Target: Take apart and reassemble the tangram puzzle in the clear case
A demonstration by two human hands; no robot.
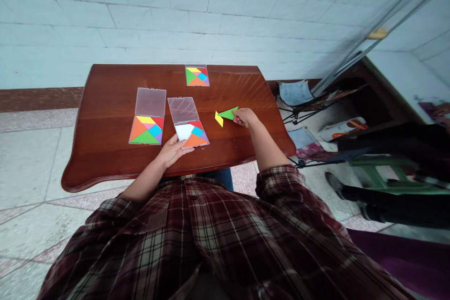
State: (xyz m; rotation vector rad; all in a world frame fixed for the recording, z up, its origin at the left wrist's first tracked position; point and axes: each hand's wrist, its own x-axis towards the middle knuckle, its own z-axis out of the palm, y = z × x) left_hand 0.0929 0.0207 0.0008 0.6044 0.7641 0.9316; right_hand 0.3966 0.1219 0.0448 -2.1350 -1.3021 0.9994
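Observation:
My left hand (172, 151) grips the near left corner of an open clear tangram case (183, 108), thumb on top. Inside, orange, blue, red and purple pieces lie beside a bare white area. My right hand (245, 117) pinches a green triangle (228, 114) at the table's right side. A pink piece (236, 120) shows partly under those fingers. The yellow parallelogram (219, 119) lies just left of the green triangle, close to its tip.
Left of my case lies another open tangram case (146, 130) with its pieces in. A third tangram case (197, 76) sits at the table's far edge. Folding chairs (297, 93), a green stool (383, 176) and a person's legs (393, 204) are to the right.

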